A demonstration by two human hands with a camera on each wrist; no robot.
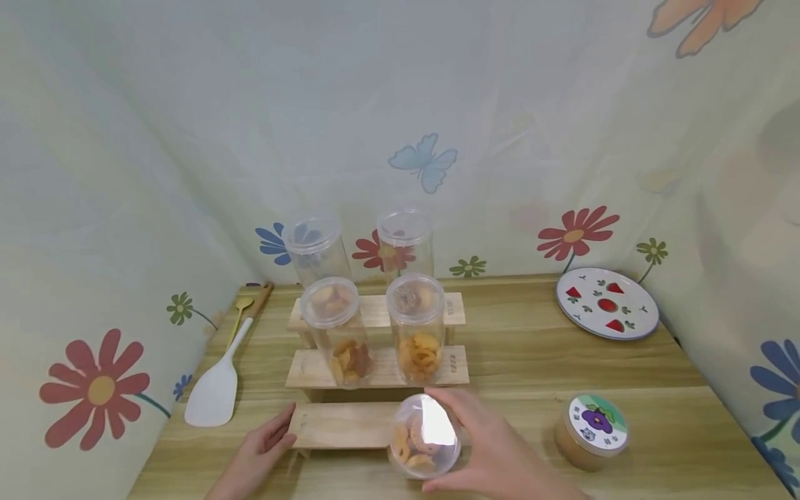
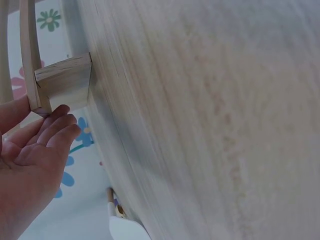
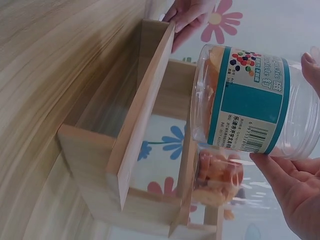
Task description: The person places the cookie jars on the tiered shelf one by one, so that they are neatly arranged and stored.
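My right hand grips a clear plastic jar near its lid, with ring-shaped snacks inside and a teal-and-white label. In the right wrist view the jar hangs tilted just off the lowest step of a tiered wooden rack, towards its right end. At the rack's left end, my left hand holds the corner of that step between thumb and fingers. Two snack-filled jars, a left one and a right one, stand on the middle step. Two empty-looking jars stand on the top step.
A white spatula and a small yellow spoon lie to the left. Over on the right are a round tub with a flower-printed lid and a strawberry-patterned plate. Flower-printed cloth surrounds the wooden table.
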